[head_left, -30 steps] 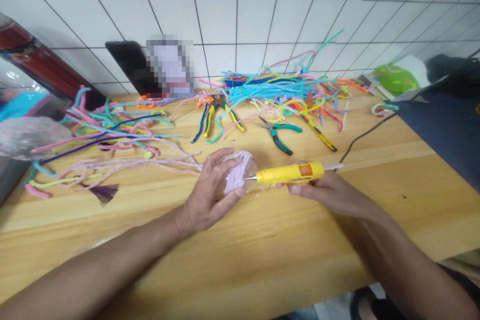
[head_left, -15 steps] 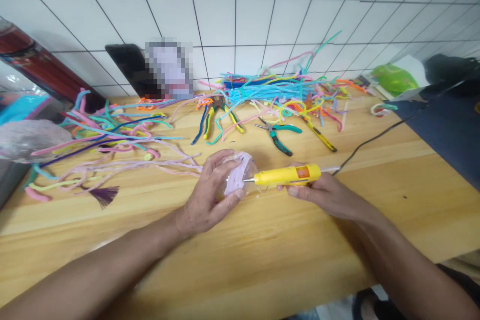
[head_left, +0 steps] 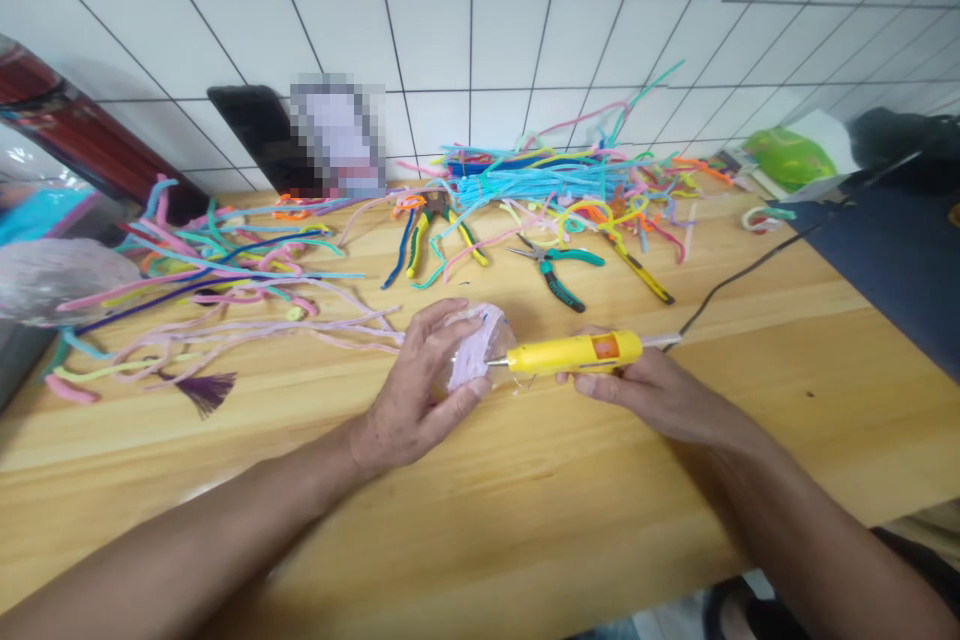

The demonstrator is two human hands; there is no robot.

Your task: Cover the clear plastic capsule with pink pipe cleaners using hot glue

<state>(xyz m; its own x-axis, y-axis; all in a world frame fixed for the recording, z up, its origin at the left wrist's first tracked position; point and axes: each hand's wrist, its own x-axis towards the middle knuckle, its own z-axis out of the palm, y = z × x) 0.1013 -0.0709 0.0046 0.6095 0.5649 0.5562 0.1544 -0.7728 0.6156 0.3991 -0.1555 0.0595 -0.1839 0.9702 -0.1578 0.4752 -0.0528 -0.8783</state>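
My left hand (head_left: 420, 385) is wrapped round a clear plastic piece wound with lilac pipe cleaner (head_left: 472, 355); its exact kind is partly hidden by the fingers. In my right hand (head_left: 645, 385) is a yellow glue gun (head_left: 574, 353), its metal nozzle pointing left and meeting the lilac winding. A stick of pale glue (head_left: 661, 340) or a light cord end shows at its rear. Loose lilac pipe cleaners (head_left: 322, 330) trail on the table left of my left hand.
Behind my hands lie teal pliers (head_left: 559, 270), yellow-green pliers (head_left: 431, 230), a yellow cutter (head_left: 641, 270) and a heap of pipe cleaners (head_left: 525, 182). A black cord (head_left: 742, 275) runs right. A phone (head_left: 259, 135) leans on the tiled wall; a purple tassel (head_left: 206, 390) lies left.
Almost nothing differs. Both hands and the glue gun keep their places, and the view has shifted very slightly.
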